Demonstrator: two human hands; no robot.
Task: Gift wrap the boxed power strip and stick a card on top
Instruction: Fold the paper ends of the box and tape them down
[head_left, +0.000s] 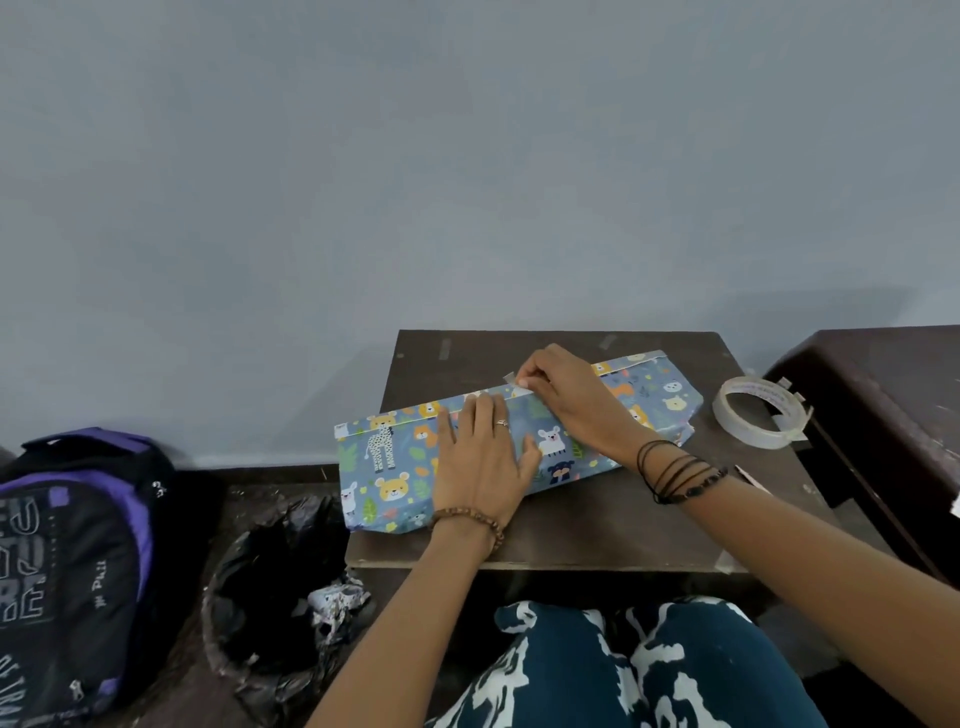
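My left hand (480, 457) presses flat on the wrapped box (395, 462) lying lengthwise across the bench (649, 525). My right hand (563, 395), nearer the far seam, pinches a tape strip (514, 381).

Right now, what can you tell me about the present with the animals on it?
The wrapped box is long and flat, covered in blue paper printed with cartoon bears, a giraffe, foxes and leaves. It lies slanted across the small dark table, its left end poking past the edge. The right end's paper looks loose and crumpled, not folded shut. The left hand presses flat on top, while the right hand pinches a piece of tape at the paper seam along the far edge.
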